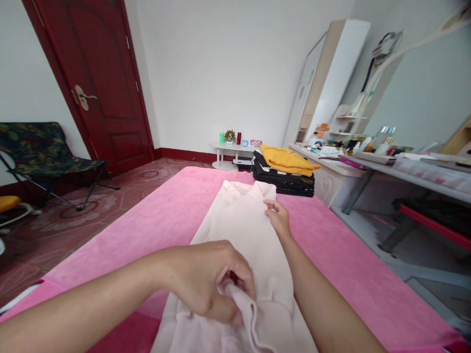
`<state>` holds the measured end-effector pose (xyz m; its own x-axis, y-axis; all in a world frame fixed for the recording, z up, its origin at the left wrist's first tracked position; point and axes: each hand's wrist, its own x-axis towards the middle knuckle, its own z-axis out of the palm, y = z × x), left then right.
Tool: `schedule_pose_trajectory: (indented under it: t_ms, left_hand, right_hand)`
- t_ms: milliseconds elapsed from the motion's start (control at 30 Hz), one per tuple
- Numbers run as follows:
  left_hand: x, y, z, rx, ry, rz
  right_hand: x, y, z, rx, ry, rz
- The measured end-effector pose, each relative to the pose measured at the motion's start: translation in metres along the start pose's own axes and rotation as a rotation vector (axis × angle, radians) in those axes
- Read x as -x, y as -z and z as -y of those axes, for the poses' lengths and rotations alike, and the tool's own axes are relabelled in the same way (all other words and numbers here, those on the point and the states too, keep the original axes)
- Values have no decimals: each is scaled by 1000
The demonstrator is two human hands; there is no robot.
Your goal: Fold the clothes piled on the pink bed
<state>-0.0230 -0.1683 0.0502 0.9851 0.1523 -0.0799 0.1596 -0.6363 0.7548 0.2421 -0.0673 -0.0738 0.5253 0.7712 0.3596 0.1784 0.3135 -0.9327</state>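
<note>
A pale pink garment (239, 220) of thick, soft cloth lies lengthwise on the pink bedspread (162, 215), folded into a long strip. Near its close end my left hand (209, 279) is closed on a bunched fold of the cloth, which rises between thumb and fingers. Farther off, my right hand (277, 215) rests at the strip's right edge, thumb and fingertips pinched on the cloth. The garment's nearest part runs out of the bottom of the view, and its exact kind cannot be made out.
A stack of folded dark clothes (283, 181) with a yellow garment (289, 159) on top sits at the bed's far right corner. To the right stands a cluttered dressing table (338, 164). A folding chair (55, 152) and a red door (99, 88) are at left.
</note>
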Motion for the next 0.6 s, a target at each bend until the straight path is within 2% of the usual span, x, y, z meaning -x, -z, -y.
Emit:
schedule_pose_trajectory:
  t_ms: [133, 200, 233, 267, 300, 367, 400, 433, 500, 600]
  left_hand:
    - [-4, 14, 1, 127, 64, 295]
    - [-21, 20, 8, 167, 126, 344]
    - [-33, 23, 14, 151, 147, 289]
    - [-46, 26, 22, 97, 156, 174]
    - [-62, 30, 32, 11, 154, -1]
    - [-93, 37, 57, -212, 126, -434]
    - [-108, 39, 71, -286, 125, -610]
    - [-121, 39, 85, -318, 140, -712]
    - [-141, 37, 111, -319, 194, -815]
    - [-154, 26, 138, -300, 266, -875]
  right_hand:
    - [2, 0, -1, -2, -23, -4]
    - [3, -1, 0, 1, -30, -10]
    - [4, -1, 0, 5, -26, -14]
    - [4, 0, 1, 12, -16, -21]
    - [5, 0, 1, 24, -3, -29]
    - [6, 1, 1, 71, 15, -41]
    - [6, 2, 1, 101, 15, -45]
    - [6, 3, -1, 126, 5, -49]
    - [5, 4, -5, 143, -38, -65]
    - [-3, 5, -13, 59, -133, -121]
